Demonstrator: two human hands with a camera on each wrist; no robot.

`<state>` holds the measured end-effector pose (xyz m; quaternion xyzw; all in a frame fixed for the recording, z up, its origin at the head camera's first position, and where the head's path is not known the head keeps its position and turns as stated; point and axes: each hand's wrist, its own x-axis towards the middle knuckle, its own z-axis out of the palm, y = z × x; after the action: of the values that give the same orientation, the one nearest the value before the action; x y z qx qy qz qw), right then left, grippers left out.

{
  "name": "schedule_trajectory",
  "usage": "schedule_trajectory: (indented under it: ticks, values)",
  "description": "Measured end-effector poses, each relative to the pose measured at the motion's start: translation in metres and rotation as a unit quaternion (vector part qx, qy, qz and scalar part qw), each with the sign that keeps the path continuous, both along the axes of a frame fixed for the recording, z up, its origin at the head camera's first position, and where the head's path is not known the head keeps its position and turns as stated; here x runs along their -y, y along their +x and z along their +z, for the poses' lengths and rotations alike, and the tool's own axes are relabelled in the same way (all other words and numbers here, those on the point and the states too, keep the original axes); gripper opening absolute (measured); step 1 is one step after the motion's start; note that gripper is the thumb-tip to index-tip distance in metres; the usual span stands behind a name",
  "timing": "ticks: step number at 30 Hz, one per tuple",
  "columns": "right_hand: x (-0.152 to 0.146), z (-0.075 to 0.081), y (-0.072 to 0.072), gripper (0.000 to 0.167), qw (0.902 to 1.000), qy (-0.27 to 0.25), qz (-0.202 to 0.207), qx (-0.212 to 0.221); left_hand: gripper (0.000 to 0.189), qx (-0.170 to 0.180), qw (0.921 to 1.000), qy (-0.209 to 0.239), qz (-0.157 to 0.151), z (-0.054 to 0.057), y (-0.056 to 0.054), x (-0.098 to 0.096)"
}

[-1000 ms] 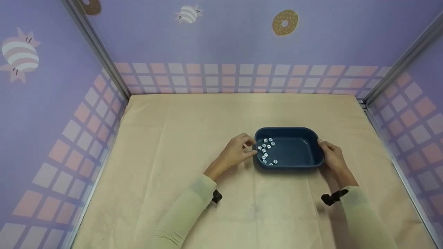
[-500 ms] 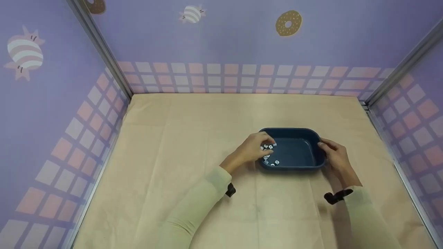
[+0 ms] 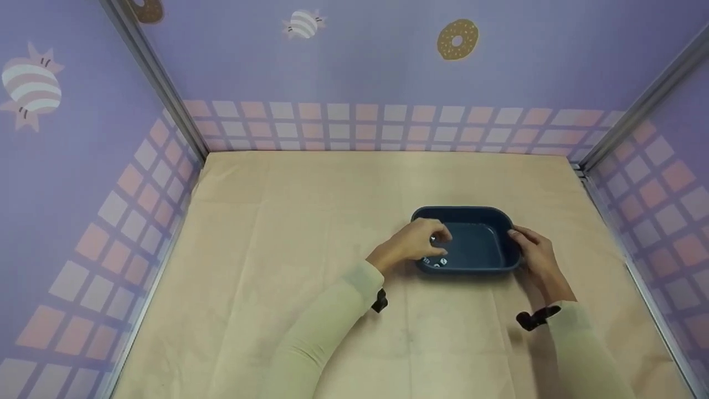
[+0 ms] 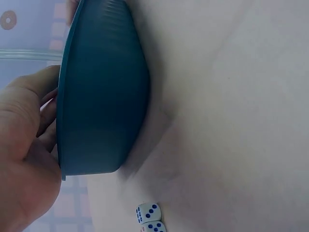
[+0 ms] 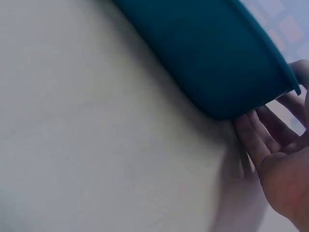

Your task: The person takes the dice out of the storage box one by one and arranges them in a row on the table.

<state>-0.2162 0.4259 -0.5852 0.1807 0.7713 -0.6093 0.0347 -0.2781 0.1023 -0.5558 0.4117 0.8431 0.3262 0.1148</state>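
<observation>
A dark blue plastic tub (image 3: 471,244) stands on the cloth-covered table, right of centre. Reaching over its left end is my left hand (image 3: 418,239), fingers bent and thumb apart, with no object visible between them. White dice (image 3: 443,261) lie inside the tub by its near left corner; others there are hidden beneath that hand. In the left wrist view, fingers dip past the tub's rim, and two dice (image 4: 149,212) lie on the cloth outside. My right hand (image 3: 536,252) grips the tub's right end, thumb at the rim and fingers against the outer wall.
Beige cloth (image 3: 310,199) with faint creases covers the table. Purple printed panels (image 3: 365,61) enclose the back and both sides, with metal posts (image 3: 177,105) at the corners. Black wrist mounts (image 3: 536,318) hang below the sleeves.
My left hand has moved right, from the tub's left rim to over the dice inside, hiding most of them. My right hand keeps its grip on the tub.
</observation>
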Motion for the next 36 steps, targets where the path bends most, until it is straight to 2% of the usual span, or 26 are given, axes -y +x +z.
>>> schedule_trajectory:
  ticks: [3, 6, 11, 15, 20, 25, 36]
  values:
    - [0.005, 0.010, 0.004, 0.064, 0.9999, 0.009, 0.006, -0.001, 0.032, -0.031, 0.9991, -0.023, -0.018, -0.001, 0.000, -0.004]
    - [0.006, 0.013, 0.005, 0.064, 0.9998, 0.018, 0.010, -0.001, 0.032, -0.056, 0.9960, -0.059, -0.035, 0.000, -0.001, -0.008]
    - [-0.001, -0.002, 0.003, 0.069, 0.9998, 0.016, 0.004, -0.011, 0.031, -0.077, 0.9881, -0.117, -0.063, 0.002, -0.001, -0.017]
    - [-0.004, -0.011, 0.001, 0.075, 0.9999, 0.009, 0.003, -0.013, 0.028, -0.080, 0.9817, -0.155, -0.076, 0.003, -0.002, -0.022]
    - [-0.006, -0.012, 0.002, 0.078, 0.9998, 0.014, 0.008, -0.013, 0.024, -0.081, 0.9730, -0.204, -0.070, 0.000, -0.001, -0.027]
    - [-0.006, -0.011, 0.002, 0.075, 0.9998, 0.015, 0.007, -0.013, 0.020, -0.090, 0.9670, -0.229, -0.066, -0.001, -0.001, -0.031]
    - [-0.005, -0.011, 0.001, 0.072, 0.9998, 0.020, -0.009, 0.001, 0.016, -0.101, 0.9640, -0.241, -0.049, -0.003, 0.002, -0.036]
